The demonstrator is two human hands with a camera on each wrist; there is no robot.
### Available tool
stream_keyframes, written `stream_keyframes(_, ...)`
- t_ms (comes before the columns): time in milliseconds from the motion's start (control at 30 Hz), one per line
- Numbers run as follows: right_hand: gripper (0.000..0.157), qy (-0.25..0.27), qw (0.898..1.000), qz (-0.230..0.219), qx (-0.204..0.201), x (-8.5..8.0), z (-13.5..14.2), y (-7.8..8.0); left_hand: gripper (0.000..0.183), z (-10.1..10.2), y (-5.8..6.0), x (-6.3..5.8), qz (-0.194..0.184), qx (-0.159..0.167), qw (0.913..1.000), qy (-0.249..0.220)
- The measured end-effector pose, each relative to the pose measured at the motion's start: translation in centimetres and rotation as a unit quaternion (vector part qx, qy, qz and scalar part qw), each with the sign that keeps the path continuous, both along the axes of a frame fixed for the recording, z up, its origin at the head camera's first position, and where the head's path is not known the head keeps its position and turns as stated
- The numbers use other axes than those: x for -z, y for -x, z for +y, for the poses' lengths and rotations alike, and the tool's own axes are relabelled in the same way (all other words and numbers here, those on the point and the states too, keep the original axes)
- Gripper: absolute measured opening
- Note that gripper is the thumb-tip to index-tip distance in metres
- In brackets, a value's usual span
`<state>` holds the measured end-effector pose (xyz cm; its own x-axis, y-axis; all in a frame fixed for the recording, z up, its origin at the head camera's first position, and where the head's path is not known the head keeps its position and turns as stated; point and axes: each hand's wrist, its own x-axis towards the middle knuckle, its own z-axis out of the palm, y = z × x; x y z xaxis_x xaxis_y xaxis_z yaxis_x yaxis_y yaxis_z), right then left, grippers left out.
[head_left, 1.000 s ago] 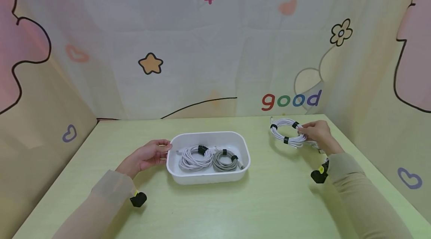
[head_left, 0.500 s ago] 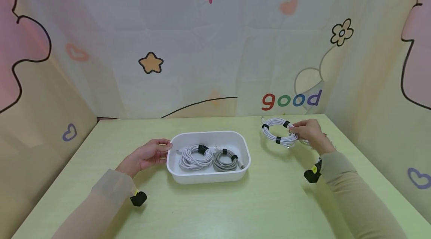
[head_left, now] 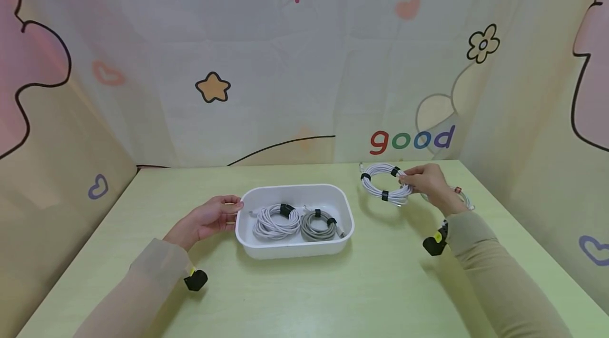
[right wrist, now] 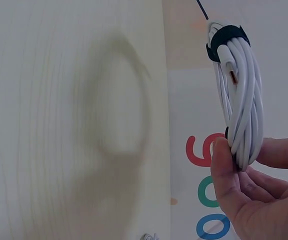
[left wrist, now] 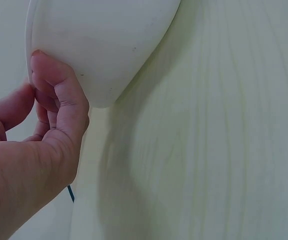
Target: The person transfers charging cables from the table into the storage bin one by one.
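Note:
My left hand (head_left: 209,220) pinches the left end of a white plastic tub (head_left: 295,251), thumb at the rim and fingers against the outer wall; the left wrist view shows the same hold on the tub (left wrist: 99,45). Inside the tub lie a coiled white cable (head_left: 268,229) with a black strap and, touching it, a smaller coiled grey cable (head_left: 314,233). To the right, my right hand (head_left: 428,182) pinches a white cable coil (head_left: 376,190) bound with black straps, held above the table. In the right wrist view, a plug end shows on that coil (right wrist: 241,100).
Behind my right wrist another coiled cable (head_left: 463,198) with a red tie rests on the table, partly hidden. A printed cloth (head_left: 266,63) borders the pale wooden table (head_left: 304,301) at the back and sides.
My right hand has moved left with the white cable coil, toward the tub. More of the cable behind the wrist now shows. The left hand and tub have stayed in place.

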<state>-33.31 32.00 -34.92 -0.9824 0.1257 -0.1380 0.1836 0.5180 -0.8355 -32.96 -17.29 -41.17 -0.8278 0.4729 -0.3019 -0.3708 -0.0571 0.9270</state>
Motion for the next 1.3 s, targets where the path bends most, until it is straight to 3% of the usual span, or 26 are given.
stream_keyframes(867, 0.039, 0.048, 0.998, -0.007, -0.032, -0.9, -3.3, 0.1, 0.022, 0.1, 0.1, 0.1, 0.006, 0.004, 1.0, 0.001)
stream_keyframes(1300, 0.037, 0.057, 0.995, 0.009, -0.08, -1.0, -5.2, -0.3, 0.033, 0.1, 0.1, 0.0, 0.001, -0.004, 0.9999, 0.014)
